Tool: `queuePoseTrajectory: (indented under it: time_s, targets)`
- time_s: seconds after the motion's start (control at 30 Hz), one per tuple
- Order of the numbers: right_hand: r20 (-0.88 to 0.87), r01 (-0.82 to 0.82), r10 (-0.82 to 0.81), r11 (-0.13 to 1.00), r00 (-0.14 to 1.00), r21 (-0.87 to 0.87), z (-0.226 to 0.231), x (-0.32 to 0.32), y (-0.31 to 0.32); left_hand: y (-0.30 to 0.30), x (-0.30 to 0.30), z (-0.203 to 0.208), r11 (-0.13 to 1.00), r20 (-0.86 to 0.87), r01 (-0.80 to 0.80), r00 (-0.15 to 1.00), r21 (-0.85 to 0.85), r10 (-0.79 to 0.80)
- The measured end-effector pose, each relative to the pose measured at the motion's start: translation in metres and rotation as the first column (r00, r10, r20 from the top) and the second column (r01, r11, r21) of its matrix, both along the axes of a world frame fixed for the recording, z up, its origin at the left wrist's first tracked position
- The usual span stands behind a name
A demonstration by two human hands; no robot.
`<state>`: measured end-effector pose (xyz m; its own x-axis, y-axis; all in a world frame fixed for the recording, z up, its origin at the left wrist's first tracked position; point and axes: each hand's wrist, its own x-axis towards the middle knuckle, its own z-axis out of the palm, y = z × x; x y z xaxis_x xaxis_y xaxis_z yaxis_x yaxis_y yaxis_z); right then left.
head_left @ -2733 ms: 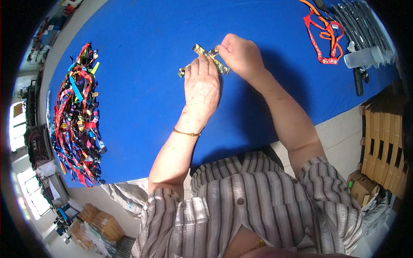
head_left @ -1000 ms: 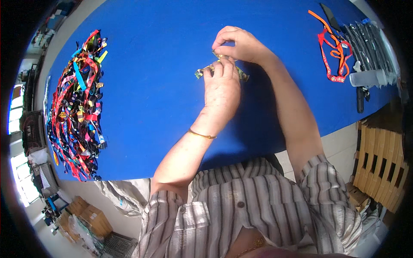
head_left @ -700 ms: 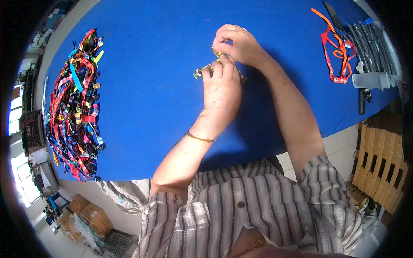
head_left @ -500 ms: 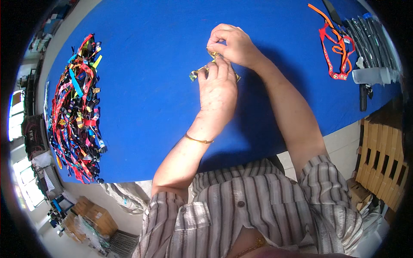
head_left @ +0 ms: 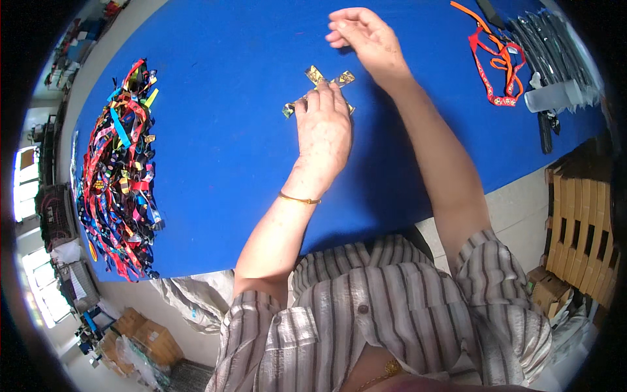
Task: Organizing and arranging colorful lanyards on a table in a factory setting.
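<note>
Yellow-and-black patterned ribbon point(head_left: 315, 74) lies crossed on the blue tabletop point(head_left: 222, 117), partly covered by the left hand point(head_left: 324, 130); I see its fingers laid over the strip but cannot tell from here whether they grip it. The right hand point(head_left: 371, 44) hovers just beyond, loosely curled and unloaded. Farther out, I have multicoloured straps point(head_left: 121, 176) heaped left and a red strap point(head_left: 479, 68) far right.

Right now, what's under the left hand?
Yellow-and-dark patterned ribbon on the blue table: ends show beyond the left hand; the part beneath is covered.
</note>
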<state>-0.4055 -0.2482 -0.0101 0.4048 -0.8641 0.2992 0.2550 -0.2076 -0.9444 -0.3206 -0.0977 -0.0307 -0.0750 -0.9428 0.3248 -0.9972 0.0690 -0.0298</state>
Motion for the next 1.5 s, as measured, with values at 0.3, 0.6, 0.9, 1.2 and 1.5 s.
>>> queuePoseTrajectory:
  time_s: [0.3, 0.6, 0.9, 1.2, 1.5]
  targets:
    - [-0.065, -0.218, 0.249, 0.927, 0.966, 0.305, -0.014, 0.036, 0.029, 0.001, -0.002, 0.000, 1.000, -0.047, 0.024, 0.999, 0.014, -0.023]
    - [-0.217, -0.151, 0.196, 0.967, 0.956, 0.207, -0.018, 0.039, 0.028, 0.011, -0.002, -0.002, 0.999, -0.125, 0.026, 0.992, -0.046, -0.031]
    - [-0.191, -0.262, 0.299, 0.945, 0.935, 0.194, -0.019, 0.035, 0.025, 0.018, 0.000, 0.004, 0.998, -0.093, 0.019, 0.996, 0.053, -0.014]
    - [-0.208, -0.288, 0.338, 0.928, 0.918, 0.237, -0.013, 0.034, 0.027, 0.026, -0.003, 0.017, 0.982, -0.104, -0.071, 0.991, 0.173, 0.090]
    - [-0.205, -0.310, 0.370, 0.911, 0.906, 0.272, -0.013, 0.033, 0.024, 0.030, 0.000, 0.011, 0.983, -0.105, -0.046, 0.992, 0.180, 0.066]
